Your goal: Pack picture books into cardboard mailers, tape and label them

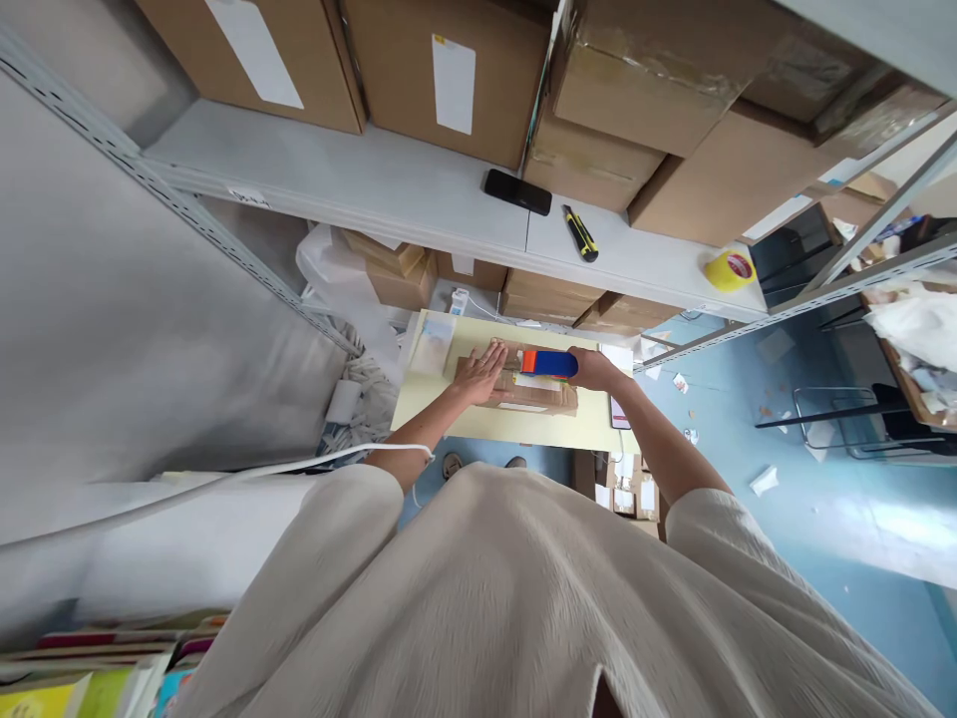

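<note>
A small cardboard box (549,399) lies on the pale yellow tabletop (493,426) in front of me. My left hand (482,373) rests flat on the left part of the box, fingers stretched out, holding nothing. In my right hand (590,370) is a blue and orange tape dispenser (551,363), with my fingers closed round its right end. It sits over the top of the box, its orange end pointing toward my left hand. The tape between dispenser and box is too small to make out.
Above the table runs a grey shelf (336,189) with large cardboard boxes (441,75), a black phone (517,191), a yellow-black box cutter (580,233) and a yellow tape roll (729,269). Another phone (620,412) lies at the table's right. A white cable (224,486) crosses my left arm.
</note>
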The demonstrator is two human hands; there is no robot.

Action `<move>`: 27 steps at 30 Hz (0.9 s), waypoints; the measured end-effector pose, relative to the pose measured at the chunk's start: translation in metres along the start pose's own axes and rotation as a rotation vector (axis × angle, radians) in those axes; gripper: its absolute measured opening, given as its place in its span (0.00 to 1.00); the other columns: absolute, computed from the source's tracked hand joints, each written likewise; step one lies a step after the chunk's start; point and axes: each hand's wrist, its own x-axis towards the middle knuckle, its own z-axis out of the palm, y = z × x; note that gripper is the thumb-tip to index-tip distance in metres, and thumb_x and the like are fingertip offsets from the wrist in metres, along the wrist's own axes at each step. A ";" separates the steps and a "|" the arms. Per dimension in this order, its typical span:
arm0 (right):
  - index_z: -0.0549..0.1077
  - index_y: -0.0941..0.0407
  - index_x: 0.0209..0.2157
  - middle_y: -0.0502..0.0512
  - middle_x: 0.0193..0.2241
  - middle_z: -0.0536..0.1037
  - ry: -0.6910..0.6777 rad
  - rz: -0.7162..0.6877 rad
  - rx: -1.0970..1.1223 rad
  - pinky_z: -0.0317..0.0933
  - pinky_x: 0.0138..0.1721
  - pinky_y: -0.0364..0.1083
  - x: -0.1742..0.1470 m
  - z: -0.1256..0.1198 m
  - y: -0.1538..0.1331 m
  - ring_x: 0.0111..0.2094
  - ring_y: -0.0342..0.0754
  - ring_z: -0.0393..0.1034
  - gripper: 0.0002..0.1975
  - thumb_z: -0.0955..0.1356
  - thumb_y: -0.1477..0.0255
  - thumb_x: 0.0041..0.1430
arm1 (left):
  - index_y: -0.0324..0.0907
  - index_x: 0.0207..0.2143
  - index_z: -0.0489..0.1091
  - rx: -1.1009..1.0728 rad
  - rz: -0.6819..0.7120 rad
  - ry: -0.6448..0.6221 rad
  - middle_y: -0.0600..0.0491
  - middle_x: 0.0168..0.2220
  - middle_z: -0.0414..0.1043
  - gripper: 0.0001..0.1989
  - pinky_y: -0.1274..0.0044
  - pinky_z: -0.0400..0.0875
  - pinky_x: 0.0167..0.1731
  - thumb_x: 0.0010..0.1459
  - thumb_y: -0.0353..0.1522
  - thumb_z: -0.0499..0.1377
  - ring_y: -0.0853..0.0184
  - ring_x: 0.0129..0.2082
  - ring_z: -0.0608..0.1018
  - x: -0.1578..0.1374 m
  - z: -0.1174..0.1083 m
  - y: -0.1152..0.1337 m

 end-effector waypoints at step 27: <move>0.76 0.52 0.53 0.62 0.44 0.88 -0.060 -0.033 0.052 0.71 0.45 0.51 -0.056 -0.019 0.128 0.47 0.64 0.84 0.24 0.80 0.57 0.61 | 0.37 0.87 0.39 0.015 -0.041 -0.087 0.35 0.87 0.35 0.59 0.48 0.29 0.82 0.69 0.56 0.62 0.44 0.87 0.41 0.006 -0.021 0.007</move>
